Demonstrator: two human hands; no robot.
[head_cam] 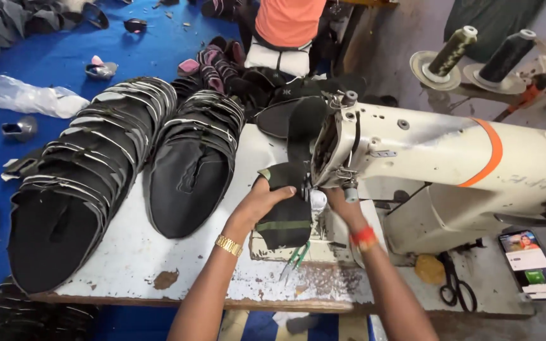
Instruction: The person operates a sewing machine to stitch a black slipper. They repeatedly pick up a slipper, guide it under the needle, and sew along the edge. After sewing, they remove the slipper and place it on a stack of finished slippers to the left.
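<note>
Here a black fabric piece (284, 218) with an olive stripe is pressed flat on the sewing machine (424, 158) bed by the left hand (261, 201), fingers spread on its upper edge, not clenched. The right hand (341, 201) is placed behind the needle area, under the machine head; its grip cannot be told, as fingers are hidden. Green thread snips (294, 259) are lying just beside the piece, at table (134, 252) front. Two stacks of black shoe uppers (127, 158) are laid on the left, well apart from the hands. Black scissors (455, 284) & a phone (531, 265) are seen at right.
</note>
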